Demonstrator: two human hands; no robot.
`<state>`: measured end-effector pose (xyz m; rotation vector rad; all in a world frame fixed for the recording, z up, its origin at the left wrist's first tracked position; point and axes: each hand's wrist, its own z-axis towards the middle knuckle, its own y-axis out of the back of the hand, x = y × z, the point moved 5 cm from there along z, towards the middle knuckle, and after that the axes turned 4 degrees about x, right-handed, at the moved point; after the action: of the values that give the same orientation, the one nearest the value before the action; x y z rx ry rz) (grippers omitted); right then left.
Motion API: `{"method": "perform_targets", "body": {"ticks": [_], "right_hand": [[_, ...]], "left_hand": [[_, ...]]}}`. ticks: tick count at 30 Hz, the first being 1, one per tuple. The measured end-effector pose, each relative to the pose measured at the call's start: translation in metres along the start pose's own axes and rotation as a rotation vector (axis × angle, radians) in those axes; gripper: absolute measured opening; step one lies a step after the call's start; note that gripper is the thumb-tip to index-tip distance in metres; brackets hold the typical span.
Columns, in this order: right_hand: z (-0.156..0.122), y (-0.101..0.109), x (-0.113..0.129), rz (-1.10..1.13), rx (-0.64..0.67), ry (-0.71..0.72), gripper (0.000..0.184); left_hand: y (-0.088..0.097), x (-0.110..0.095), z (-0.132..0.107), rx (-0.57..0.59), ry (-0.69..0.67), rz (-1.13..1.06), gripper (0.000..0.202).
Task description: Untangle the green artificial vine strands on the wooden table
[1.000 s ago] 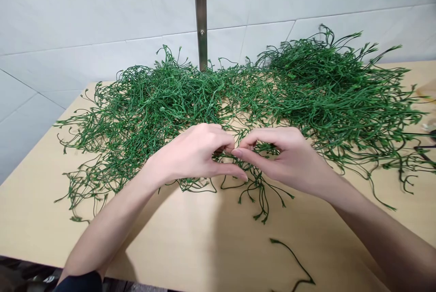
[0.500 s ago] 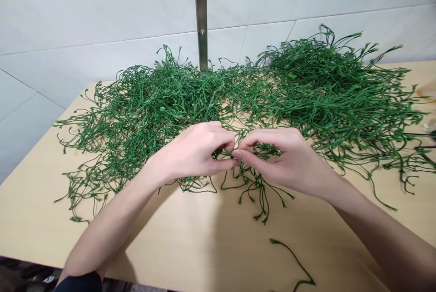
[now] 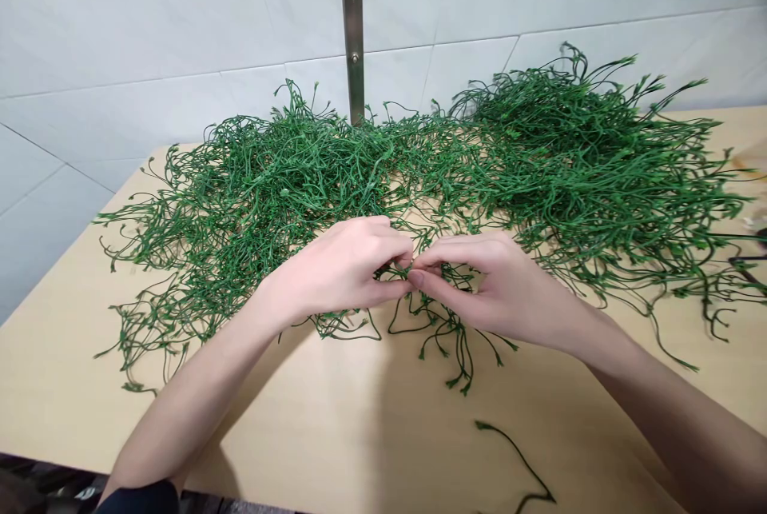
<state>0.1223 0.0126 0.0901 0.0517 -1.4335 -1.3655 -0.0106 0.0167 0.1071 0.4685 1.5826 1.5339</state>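
My left hand [image 3: 353, 262] is closed in a pinch at the middle of the table, and a bit of green plastic stem shows between its thumb and forefinger. My right hand [image 3: 497, 282] pinches at the same spot, its thumb and fingertips meeting those of the left. What exactly the right fingertips grip is mostly hidden. Under and around both hands lie loose green artificial plant stems [image 3: 464, 354] with small forked tips. A tangled pile of such stems [image 3: 288, 170] spreads behind my left hand, and a thicker pile [image 3: 575, 154] lies behind the right.
The pale wooden table [image 3: 335, 418] backs onto a white tiled wall [image 3: 168, 10]. A metal upright [image 3: 353, 34] stands against the wall behind the piles. One single stem [image 3: 521, 458] lies near the front edge. Dark thin items [image 3: 749, 258] sit at the far right.
My right hand's fingers have flattened and drawn in closer over the left fingertips. The left hand stays nearly still, and the piles have not changed.
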Motion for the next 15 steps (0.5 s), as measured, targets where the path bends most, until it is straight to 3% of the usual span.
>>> {"method": "perform_targets", "body": {"ticks": [15], "right_hand": [[0.0011,-0.0031,-0.0002,-0.034,0.004,0.029,0.02]], "left_hand": [[-0.003,0.0027,0.0006,0.023,-0.015,0.023,0.003]]}}
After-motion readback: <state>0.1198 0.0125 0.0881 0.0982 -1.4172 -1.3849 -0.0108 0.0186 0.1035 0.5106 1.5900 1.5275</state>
